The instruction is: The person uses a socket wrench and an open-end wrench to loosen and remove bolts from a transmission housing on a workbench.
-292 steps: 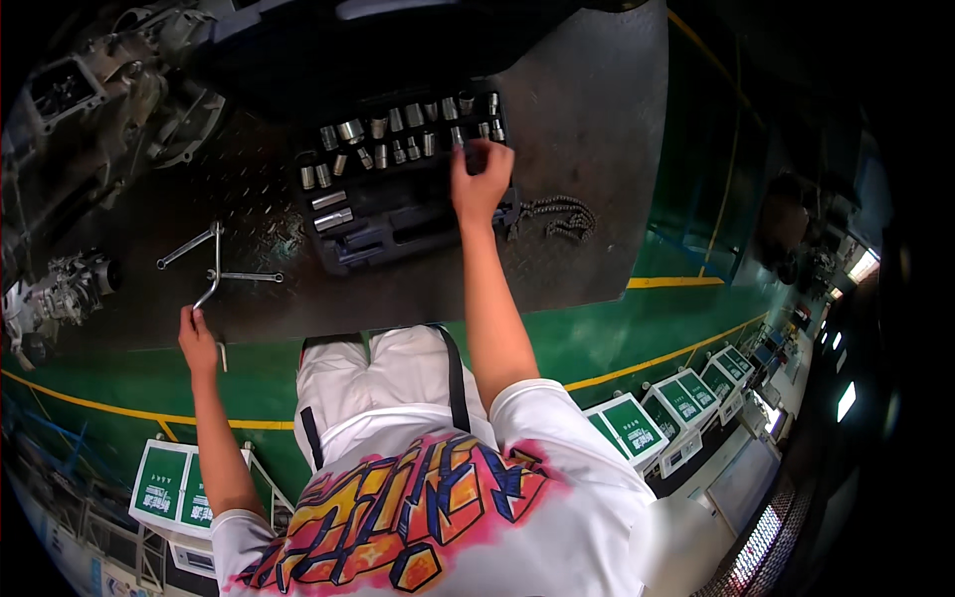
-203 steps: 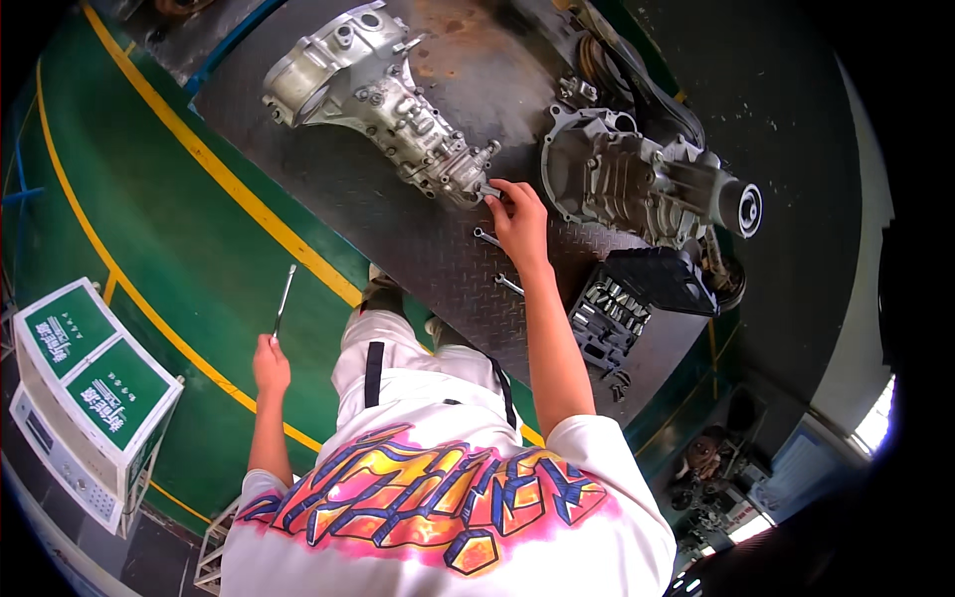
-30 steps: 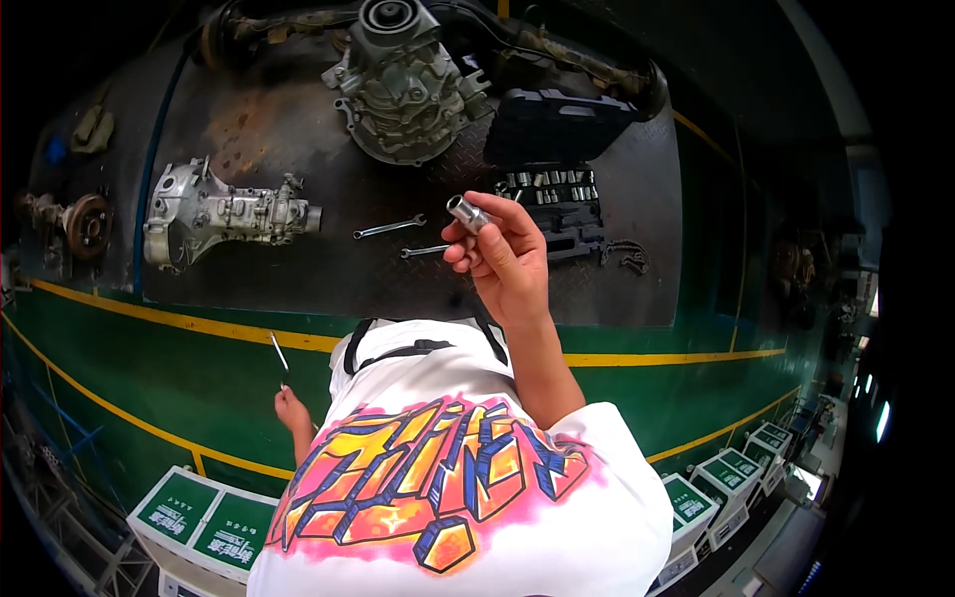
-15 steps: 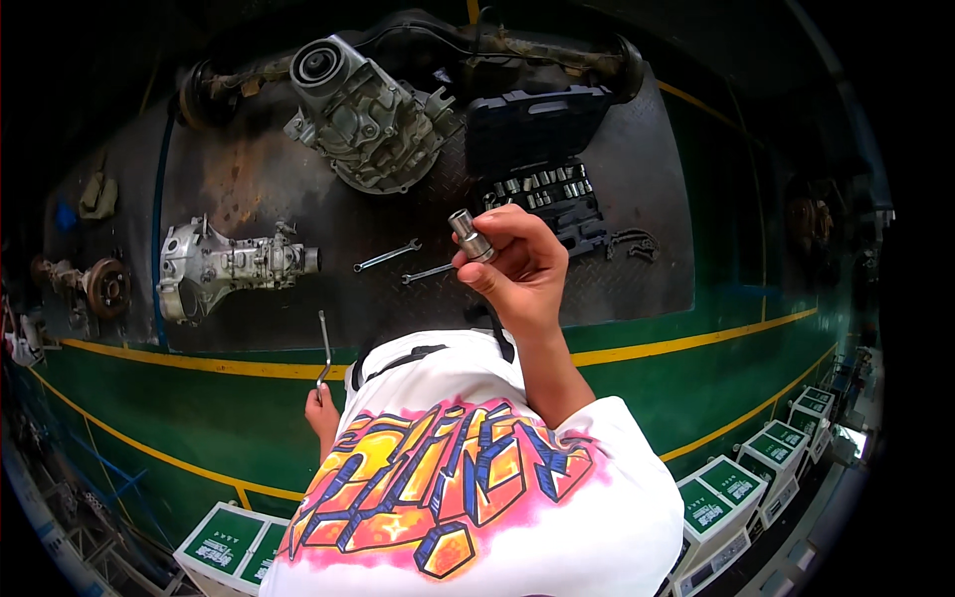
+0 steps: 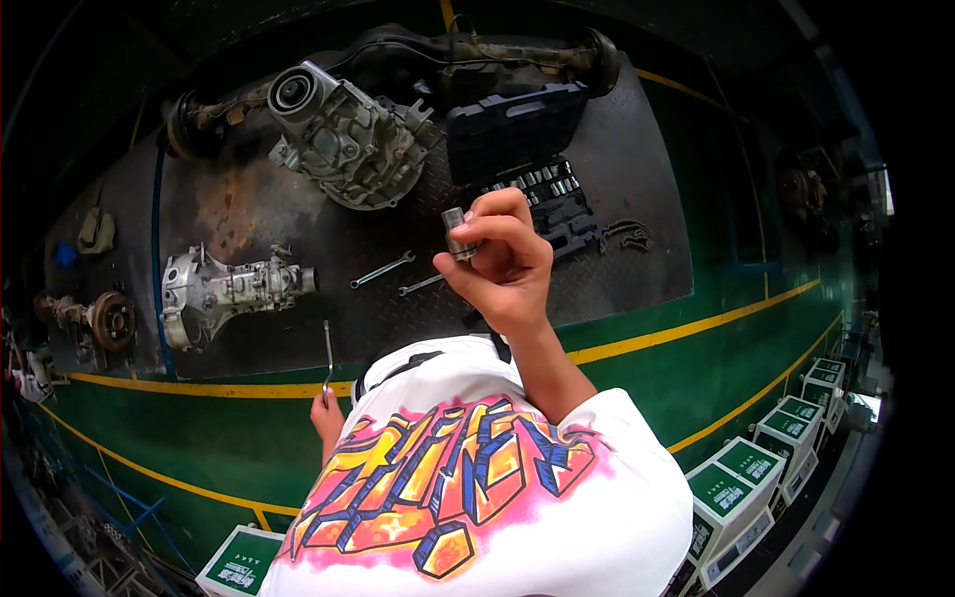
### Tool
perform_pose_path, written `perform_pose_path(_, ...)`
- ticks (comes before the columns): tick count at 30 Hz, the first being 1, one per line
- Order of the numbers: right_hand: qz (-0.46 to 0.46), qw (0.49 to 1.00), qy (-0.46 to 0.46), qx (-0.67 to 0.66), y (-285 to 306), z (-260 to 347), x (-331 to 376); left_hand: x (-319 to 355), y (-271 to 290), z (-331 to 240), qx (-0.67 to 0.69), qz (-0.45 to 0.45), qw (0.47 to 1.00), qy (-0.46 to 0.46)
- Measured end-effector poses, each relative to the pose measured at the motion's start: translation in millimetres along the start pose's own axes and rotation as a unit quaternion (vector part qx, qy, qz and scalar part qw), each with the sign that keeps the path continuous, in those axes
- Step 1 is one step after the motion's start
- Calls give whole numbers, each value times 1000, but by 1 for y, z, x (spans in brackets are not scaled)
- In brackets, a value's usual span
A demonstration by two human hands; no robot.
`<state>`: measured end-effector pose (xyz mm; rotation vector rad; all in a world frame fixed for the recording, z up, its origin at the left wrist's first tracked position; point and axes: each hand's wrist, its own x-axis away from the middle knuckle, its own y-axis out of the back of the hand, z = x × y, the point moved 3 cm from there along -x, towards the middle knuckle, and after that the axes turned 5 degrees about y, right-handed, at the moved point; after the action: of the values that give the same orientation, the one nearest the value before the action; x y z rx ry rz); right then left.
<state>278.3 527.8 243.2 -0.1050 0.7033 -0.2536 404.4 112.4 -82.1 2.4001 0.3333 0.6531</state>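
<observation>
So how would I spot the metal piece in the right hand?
On the dark table, find the open black toolbox. At its lower left in the picture is the right hand, pinching the silver socket. Unlike the sockets in the toolbox, this one is held.

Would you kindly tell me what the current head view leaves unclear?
In the head view:
- Metal socket: partly covered by the right hand.
- Bent metal tool: lower end hidden in the left hand.
- Black socket case: partly behind the right hand.
- White-and-green cabinet, lower left: cut off by the bottom edge.
</observation>
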Motion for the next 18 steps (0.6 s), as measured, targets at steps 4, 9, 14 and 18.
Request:
perform_pose_path(4, -29, 998, -58, -22, -2, -1, 6, -2, 2, 6, -4, -2, 1000, 6)
perform_pose_path(9, -40, 997, -56, -35, -3, -5, 12, 9, 7, 3, -24, 33, 999, 13)
perform_pose_path(14, -59, 996, 50, 52, 1, -3, 19, 13, 2, 31, -2, 52, 998, 44)
perform_pose_path(18, 24, 975, 22, 218, 25, -39, 39, 5, -2, 84, 60, 88, 993, 55)
